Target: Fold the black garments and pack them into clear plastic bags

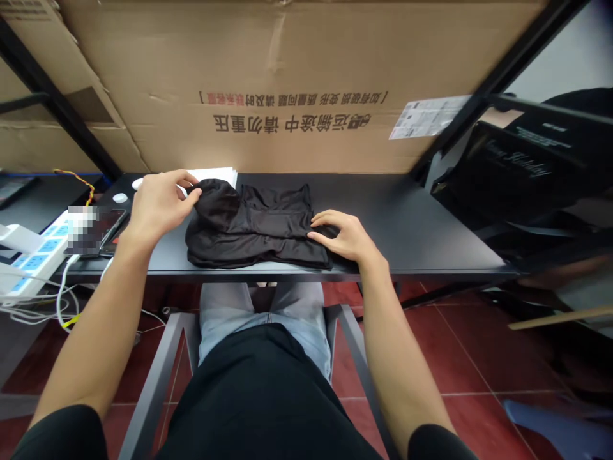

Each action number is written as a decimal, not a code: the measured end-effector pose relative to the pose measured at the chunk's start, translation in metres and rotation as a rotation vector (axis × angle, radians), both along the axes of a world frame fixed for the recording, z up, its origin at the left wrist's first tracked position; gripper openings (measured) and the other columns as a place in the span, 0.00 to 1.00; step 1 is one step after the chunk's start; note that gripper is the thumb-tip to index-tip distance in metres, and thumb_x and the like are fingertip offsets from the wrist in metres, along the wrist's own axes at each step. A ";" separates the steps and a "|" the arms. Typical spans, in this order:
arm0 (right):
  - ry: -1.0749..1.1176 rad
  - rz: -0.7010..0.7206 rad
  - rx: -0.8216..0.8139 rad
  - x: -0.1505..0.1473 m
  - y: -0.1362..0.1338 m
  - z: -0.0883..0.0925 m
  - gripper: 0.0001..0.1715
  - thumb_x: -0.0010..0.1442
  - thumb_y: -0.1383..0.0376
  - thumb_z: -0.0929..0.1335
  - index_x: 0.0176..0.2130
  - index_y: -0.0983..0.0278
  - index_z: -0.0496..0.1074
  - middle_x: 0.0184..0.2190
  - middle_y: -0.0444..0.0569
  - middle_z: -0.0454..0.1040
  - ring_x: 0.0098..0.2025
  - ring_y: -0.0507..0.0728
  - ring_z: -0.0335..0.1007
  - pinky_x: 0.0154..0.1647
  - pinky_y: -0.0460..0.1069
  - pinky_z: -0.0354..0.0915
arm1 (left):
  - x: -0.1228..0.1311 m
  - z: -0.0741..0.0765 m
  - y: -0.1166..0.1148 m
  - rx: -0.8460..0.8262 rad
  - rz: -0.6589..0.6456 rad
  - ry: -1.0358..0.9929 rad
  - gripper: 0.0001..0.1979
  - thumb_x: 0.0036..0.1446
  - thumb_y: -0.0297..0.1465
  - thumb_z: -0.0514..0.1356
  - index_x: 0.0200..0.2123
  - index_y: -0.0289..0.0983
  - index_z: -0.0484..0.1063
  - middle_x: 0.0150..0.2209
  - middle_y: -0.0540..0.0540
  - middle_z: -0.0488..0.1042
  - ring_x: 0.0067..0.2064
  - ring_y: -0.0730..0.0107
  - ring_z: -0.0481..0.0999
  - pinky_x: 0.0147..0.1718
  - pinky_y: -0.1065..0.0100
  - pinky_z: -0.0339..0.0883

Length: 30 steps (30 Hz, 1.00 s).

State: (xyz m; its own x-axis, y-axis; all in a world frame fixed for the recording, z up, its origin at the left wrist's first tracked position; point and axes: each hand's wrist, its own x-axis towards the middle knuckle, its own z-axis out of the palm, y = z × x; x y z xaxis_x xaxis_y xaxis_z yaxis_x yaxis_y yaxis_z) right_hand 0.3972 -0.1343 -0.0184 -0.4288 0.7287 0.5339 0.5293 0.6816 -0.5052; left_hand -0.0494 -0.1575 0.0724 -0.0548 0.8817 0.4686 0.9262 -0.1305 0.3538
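Observation:
A black, shiny piece of folded fabric [282, 223] lies on the dark desk in front of me; its exact kind does not show. My left hand [165, 201] pinches the upper left part of it between thumb and fingers, and that part is bunched and slightly raised. At the opposite end, my right hand [345, 236] holds the fabric's right edge between thumb and fingertips. The right portion lies flatter, with creases running across it. White paper [215, 174] pokes out behind the fabric, partly covered.
A large cardboard box [297, 57] stands along the back of the desk [407, 223]. To the left are a phone [98, 231], a white power strip [48, 249] and tangled white cables [43, 306]. Black bags [522, 153] sit at right. Grey chair arms [163, 364] flank me.

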 end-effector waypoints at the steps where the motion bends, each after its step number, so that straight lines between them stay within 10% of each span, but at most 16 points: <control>1: 0.000 0.000 0.000 0.000 0.000 0.000 0.12 0.68 0.50 0.79 0.43 0.55 0.86 0.50 0.52 0.89 0.52 0.69 0.88 0.62 0.65 0.80 | -0.004 -0.002 0.000 -0.014 0.009 -0.004 0.18 0.66 0.42 0.67 0.54 0.42 0.85 0.43 0.46 0.88 0.45 0.55 0.85 0.56 0.56 0.75; 19: -0.007 -0.038 0.002 0.000 0.000 0.001 0.16 0.68 0.47 0.79 0.44 0.55 0.86 0.50 0.53 0.89 0.50 0.69 0.88 0.59 0.66 0.82 | -0.041 -0.052 -0.009 -0.155 0.093 -0.020 0.18 0.63 0.47 0.67 0.50 0.45 0.85 0.45 0.46 0.89 0.46 0.53 0.87 0.54 0.56 0.76; 30: 0.046 -0.106 -0.020 -0.001 0.003 0.003 0.18 0.68 0.47 0.78 0.49 0.55 0.85 0.51 0.52 0.89 0.51 0.69 0.88 0.57 0.66 0.84 | -0.038 -0.045 -0.017 -0.149 0.108 -0.054 0.16 0.60 0.49 0.70 0.43 0.44 0.85 0.42 0.44 0.89 0.46 0.50 0.88 0.54 0.52 0.78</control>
